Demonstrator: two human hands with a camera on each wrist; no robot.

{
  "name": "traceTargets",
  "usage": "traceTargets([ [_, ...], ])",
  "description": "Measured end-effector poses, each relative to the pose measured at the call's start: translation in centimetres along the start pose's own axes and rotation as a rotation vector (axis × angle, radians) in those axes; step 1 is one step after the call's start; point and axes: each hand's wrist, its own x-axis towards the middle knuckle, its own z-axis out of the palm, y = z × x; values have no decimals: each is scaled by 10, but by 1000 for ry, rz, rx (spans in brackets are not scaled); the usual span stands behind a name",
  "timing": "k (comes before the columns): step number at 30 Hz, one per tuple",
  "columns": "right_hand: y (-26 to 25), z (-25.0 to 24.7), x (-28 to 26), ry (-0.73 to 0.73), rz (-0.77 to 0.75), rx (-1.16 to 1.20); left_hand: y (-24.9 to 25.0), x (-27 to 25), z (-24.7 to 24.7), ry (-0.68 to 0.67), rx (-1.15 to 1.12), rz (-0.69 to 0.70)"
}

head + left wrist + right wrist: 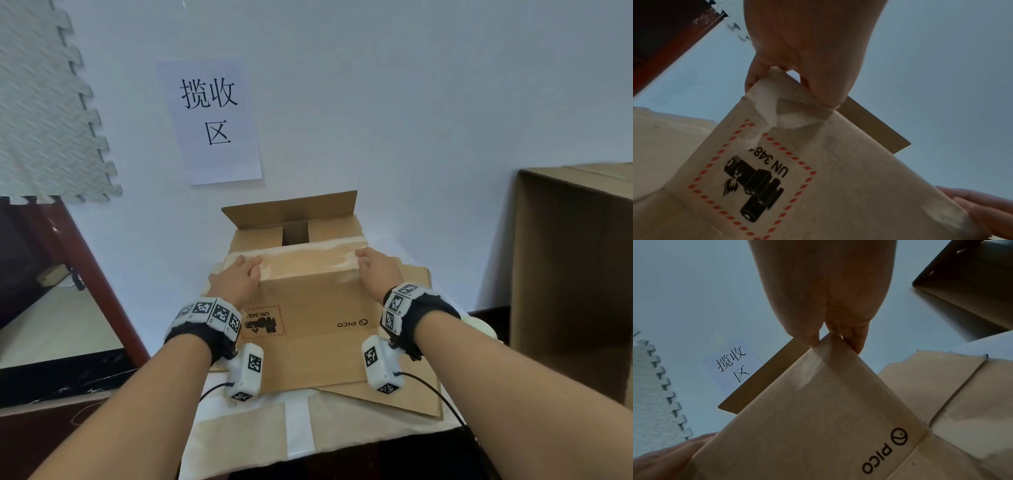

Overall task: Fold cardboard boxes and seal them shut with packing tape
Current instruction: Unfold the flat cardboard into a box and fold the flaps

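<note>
Box: a brown cardboard box [301, 274] stands on the table, in front of the white wall and between the person's two hands; it sits on flattened cardboard [404, 394].
Near flap: the near flap [308, 265], covered with old pale tape, is folded over the top, both hands on its two corners.
Far flap: the far flap [291, 209] stands up and leans toward the wall; under it the two side flaps lie folded in, with a dark gap between them.
Left hand: the left hand [238, 279] holds the left corner of the near flap; in the left wrist view the thumb [756, 71] is on one side of the corner and the other fingers on the other side, pinching it.
Right hand: the right hand [375, 269] holds the right corner of the same flap; in the right wrist view the thumb and fingers [857, 339] meet on the corner, pinching it.
Markings: a red-dashed battery label [263, 320] reading UN 348 and a PICO logo [352, 323] are printed upside down on the near side.
Surroundings: a paper sign [210, 120] with Chinese characters hangs on the wall, a foam mat [44, 113] is at the left, and a tall open carton [575, 274] stands at the right.
</note>
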Motion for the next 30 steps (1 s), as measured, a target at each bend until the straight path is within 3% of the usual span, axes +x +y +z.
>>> traceTargets([
  [8, 6, 5, 0, 51, -21, -69, 17, -13, -26, -184, 131, 2],
  [13, -5, -3, 7, 19, -59, -178, 24, -11, -38, -142, 192, 53],
  [19, -51, -18, 31, 165, -297, -152, 35, -23, -44, -328, 399, 103],
  [25, -90, 0, 75, 119, -363, -163, 31, -22, -45, -389, 416, 89],
  [30, -92, 15, 98, 66, -223, -375, 32, -23, -51, -391, 381, 95],
])
